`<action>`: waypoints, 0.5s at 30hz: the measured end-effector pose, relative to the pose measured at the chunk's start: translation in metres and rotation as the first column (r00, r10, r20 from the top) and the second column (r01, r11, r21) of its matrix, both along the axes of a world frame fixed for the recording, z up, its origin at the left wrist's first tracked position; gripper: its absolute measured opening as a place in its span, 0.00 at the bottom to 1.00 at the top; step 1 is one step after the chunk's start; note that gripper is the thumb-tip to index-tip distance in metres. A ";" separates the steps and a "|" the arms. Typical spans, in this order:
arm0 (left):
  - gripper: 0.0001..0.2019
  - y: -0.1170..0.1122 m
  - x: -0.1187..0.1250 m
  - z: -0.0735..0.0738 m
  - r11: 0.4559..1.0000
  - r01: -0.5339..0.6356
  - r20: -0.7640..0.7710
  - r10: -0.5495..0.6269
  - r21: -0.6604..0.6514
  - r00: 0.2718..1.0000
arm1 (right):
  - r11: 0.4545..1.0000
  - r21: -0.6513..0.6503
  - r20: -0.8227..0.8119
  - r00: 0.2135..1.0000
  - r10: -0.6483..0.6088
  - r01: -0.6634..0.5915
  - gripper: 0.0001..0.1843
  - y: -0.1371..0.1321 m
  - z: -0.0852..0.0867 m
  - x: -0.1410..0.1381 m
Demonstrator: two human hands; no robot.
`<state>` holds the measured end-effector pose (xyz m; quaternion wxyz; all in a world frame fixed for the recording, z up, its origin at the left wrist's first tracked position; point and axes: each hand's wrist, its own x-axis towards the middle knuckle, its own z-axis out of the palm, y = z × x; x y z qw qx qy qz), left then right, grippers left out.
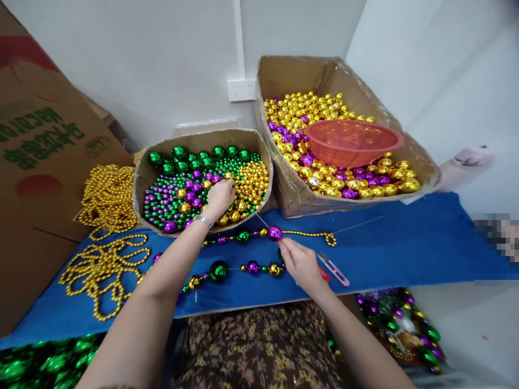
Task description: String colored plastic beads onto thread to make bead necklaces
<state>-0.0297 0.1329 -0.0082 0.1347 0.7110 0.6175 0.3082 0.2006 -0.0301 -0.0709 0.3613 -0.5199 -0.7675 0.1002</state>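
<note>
My left hand [221,198] reaches into a cut-down cardboard box [140,186] of green, purple and gold beads. Its fingers are curled down among the gold beads, and whatever they pinch is hidden. Over the blue cloth, my right hand [299,263] is closed at a large purple bead [274,233], with a thin needle or wire sticking out beyond it. Near it lies a strung row with a green bead [243,236] and a small-bead gold chain [306,234]. Closer to me, another strung row carries a large green bead [219,271].
Pink thread snips [334,269] lie right of my right hand. A bigger box [292,192] of gold and purple beads holds a red plastic basket [352,154]. Gold bead chains [107,270] spread at left by a tall carton [36,178]. More bead strings [401,329] lie below the table.
</note>
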 end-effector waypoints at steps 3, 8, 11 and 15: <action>0.08 -0.031 0.005 0.005 0.988 0.144 0.567 -0.091 -0.049 0.819 | 1.000 -0.017 0.001 1.000 0.005 -0.005 0.16 -0.001 0.002 0.001; 0.13 -0.083 0.018 0.012 0.889 0.414 0.951 0.066 -0.193 0.303 | 0.999 -0.021 -0.022 0.999 0.024 -0.024 0.15 -0.004 0.003 -0.003; 0.13 -0.095 0.023 0.011 0.858 0.464 0.968 0.134 -0.221 0.212 | 0.999 -0.021 -0.020 0.999 0.031 -0.031 0.15 -0.007 0.004 -0.005; 0.13 -0.098 0.026 0.007 0.868 0.434 0.968 0.177 -0.239 0.180 | 0.999 -0.020 -0.006 0.999 0.033 -0.033 0.15 -0.009 0.005 -0.004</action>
